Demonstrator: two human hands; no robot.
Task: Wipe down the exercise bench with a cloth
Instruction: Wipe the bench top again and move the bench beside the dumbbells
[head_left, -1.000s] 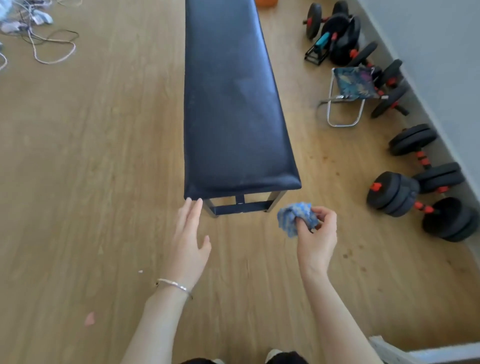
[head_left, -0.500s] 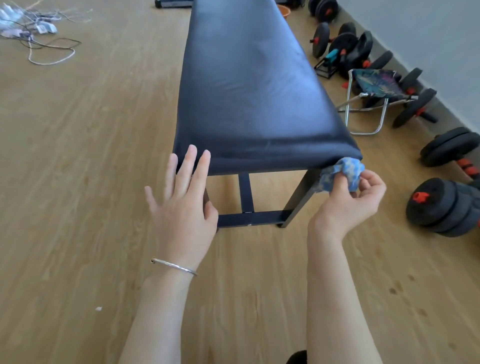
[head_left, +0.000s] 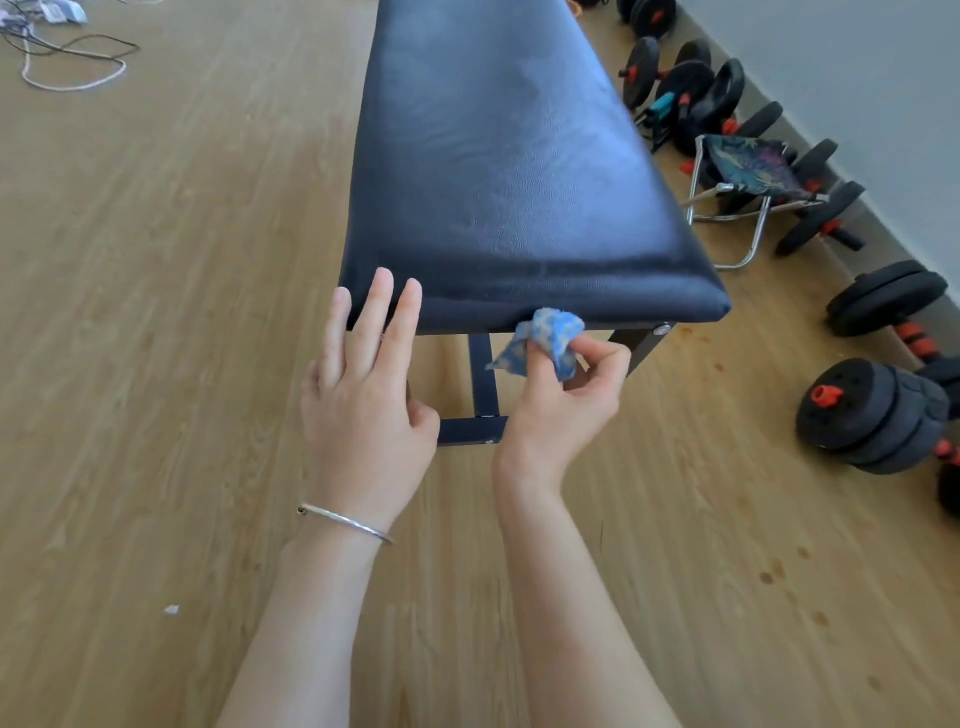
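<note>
both hands have closed on the bench (head_left: 498, 171), whose long axis runs toward 12 o'clock: right hand (head_left: 561, 410), nearer, pinches the cloth (head_left: 545, 338) against its near edge, left hand (head_left: 363, 395) flat-fingered at 10 o'clock.

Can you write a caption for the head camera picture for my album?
Right hand pinches a crumpled blue cloth at the near end of the black padded bench; open left hand alongside.
</note>
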